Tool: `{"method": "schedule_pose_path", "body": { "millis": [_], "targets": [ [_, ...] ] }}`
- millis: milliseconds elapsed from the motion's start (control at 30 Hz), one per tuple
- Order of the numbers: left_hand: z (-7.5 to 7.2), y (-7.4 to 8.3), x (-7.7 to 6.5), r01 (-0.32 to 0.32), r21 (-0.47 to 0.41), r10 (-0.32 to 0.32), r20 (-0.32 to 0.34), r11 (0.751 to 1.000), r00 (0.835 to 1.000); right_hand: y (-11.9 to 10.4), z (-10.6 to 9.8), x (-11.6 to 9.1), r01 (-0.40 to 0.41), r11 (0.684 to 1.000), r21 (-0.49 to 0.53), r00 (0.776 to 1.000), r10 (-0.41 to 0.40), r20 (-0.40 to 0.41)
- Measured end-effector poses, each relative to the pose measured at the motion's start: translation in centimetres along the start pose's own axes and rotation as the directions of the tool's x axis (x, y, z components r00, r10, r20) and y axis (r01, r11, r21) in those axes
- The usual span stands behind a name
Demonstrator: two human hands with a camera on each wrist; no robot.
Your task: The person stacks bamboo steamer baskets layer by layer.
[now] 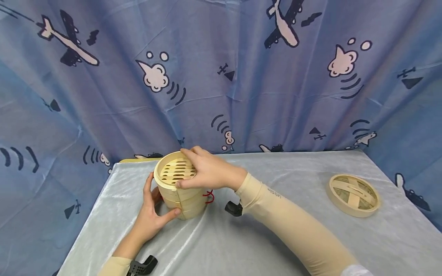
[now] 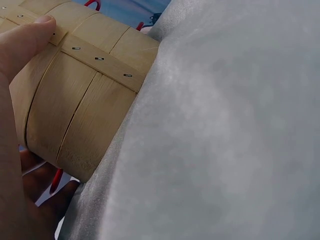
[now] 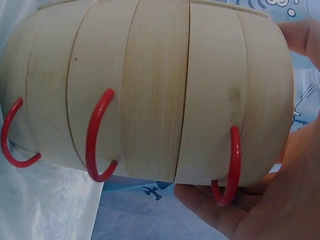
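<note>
A stack of round bamboo steamer baskets [image 1: 188, 205] stands on the cloth, its slatted top tier [image 1: 177, 168] uncovered. My left hand [image 1: 148, 216] grips the side of the stack, thumb in front and fingers round the far left. In the left wrist view that thumb [image 2: 27, 45] lies on a stapled seam. The right hand [image 1: 212, 170] holds the top tier by its rim, from the right. The right wrist view shows the basket walls [image 3: 155, 90] close together with three red loops; the right fingers [image 3: 215, 210] touch the upper tier.
A round woven bamboo lid [image 1: 353, 195] with a strap handle lies on the grey cloth-covered table [image 1: 276, 237] at the right. Behind the table hangs a blue curtain [image 1: 193, 76] printed with planes. A yellow strip [image 1: 138, 160] shows along the back left edge.
</note>
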State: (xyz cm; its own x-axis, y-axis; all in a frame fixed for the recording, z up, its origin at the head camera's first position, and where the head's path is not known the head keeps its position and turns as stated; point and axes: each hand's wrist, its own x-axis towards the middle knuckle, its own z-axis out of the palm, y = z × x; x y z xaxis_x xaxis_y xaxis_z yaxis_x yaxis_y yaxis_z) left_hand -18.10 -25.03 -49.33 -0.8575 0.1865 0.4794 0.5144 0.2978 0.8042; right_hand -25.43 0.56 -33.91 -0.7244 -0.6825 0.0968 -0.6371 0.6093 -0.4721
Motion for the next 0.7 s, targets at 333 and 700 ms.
{"method": "schedule_pose_path", "body": {
  "millis": [333,700],
  "targets": [
    [-0.2,0.0,-0.4,0.023,0.014,-0.023,0.003,1.000,1.000,0.5,0.4,-0.3,-0.003,0.995,0.100,1.000,0.002,0.010],
    [-0.1,0.0,0.0,-0.027,0.005,0.027,0.007,1.000,1.000,1.9,0.4,-1.6,0.018,0.982,0.186,1.000,-0.017,-0.005]
  ]
}}
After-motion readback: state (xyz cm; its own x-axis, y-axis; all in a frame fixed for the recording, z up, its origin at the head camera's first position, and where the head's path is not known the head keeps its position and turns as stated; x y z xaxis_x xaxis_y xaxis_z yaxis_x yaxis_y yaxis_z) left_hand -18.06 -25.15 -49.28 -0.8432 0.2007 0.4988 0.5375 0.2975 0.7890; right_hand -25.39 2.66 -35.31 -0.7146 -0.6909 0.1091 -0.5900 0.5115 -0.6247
